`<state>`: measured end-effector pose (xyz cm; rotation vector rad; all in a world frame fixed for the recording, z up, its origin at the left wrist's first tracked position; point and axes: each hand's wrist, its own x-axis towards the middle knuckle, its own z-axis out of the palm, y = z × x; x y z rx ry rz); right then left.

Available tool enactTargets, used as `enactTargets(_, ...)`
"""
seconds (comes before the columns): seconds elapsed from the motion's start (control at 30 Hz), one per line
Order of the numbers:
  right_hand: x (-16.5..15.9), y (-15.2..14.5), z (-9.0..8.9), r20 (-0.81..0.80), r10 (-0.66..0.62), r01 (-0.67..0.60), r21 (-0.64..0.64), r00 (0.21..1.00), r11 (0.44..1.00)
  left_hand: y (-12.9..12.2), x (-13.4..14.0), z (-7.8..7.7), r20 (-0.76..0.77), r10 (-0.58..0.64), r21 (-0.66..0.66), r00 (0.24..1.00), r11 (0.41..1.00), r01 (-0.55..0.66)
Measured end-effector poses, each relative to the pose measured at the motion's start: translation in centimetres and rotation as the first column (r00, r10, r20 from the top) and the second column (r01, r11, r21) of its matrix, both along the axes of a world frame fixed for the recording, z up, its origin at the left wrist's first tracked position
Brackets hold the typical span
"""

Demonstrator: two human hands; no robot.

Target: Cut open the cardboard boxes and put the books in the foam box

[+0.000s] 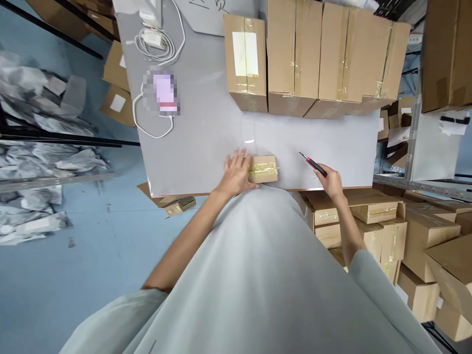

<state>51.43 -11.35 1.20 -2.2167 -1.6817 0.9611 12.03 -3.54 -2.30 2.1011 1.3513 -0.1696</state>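
Observation:
A small taped cardboard box (264, 169) lies near the front edge of the grey-white table (199, 132). My left hand (237, 172) rests at the box's left end, fingers spread and touching it. In my right hand (331, 180) is a red and black utility knife (314, 165), held to the right of the box and apart from it. The knife's tip points up and to the left. My right fingers are wrapped round its handle.
Several tall taped cartons (293, 59) stand along the table's back right. At the back left lie a white cable (171, 49) and a blurred-out purple item (165, 91). Cardboard boxes (379, 236) are stacked below right; bagged goods (66, 123) fill racks at left.

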Motion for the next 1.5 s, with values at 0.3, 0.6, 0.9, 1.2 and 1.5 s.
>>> enactTargets(0.3, -4.8, -5.0, -1.9, -0.435, -0.453, 0.507, 0.010, 0.778, 0.862, 1.2, 8.6, 1.5, 0.066, -0.165, 0.086, 0.984, 0.983, 0.159)
enactTargets(0.6, -9.4, -4.6, 2.2, -0.546, -0.483, 0.632, 0.115, 0.685, 0.766, 1.6, 3.3, 4.1, 0.391, 0.016, 0.150, 0.920, 0.985, -0.081)
enactTargets(0.9, -16.7, -1.6, 3.0, -0.587, -0.323, 0.404, 0.008, 0.742, 0.915, -0.5, -2.6, -0.4, 0.458, 0.290, -0.179, 0.840, 0.956, -0.233)
enactTargets(1.2, -21.6, -0.1, 1.3, -0.507, -0.346, 0.402, 0.000, 0.789, 0.916, 4.2, -2.6, 0.3, 0.475, 0.578, -0.308, 0.663, 0.815, -0.491)
enactTargets(1.5, -23.3, -1.9, 3.7, -0.356, -0.301, 0.322, -0.001, 0.885, 0.947, 6.4, -4.2, -0.4, 0.498, 0.594, -0.469, 0.631, 0.797, -0.381)
